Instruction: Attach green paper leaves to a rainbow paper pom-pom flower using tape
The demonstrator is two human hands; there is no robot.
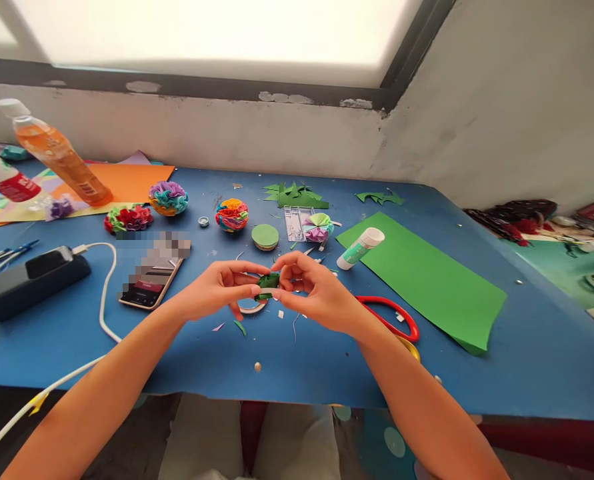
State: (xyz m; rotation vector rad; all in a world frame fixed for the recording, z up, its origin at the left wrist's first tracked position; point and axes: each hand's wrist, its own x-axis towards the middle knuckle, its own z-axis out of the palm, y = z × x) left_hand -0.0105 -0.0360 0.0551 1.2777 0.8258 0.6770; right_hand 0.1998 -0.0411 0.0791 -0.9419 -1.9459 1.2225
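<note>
My left hand [221,288] and my right hand [311,289] meet above the blue table [297,360], both pinching a small folded green paper piece [267,283] between fingertips. A roll of tape [253,308] lies on the table just under my hands. Red-handled scissors [393,317] lie right of my right wrist. A glue stick [361,248] rests on the edge of a green paper sheet [427,280].
Coloured paper flower balls [169,197] [231,215] [129,219], a green paper disc [265,236], green leaf cut-outs [295,195], a phone [151,280], a black device with a white cable [29,279], two bottles [59,155] and orange paper [121,181] lie on the table. A wall stands behind.
</note>
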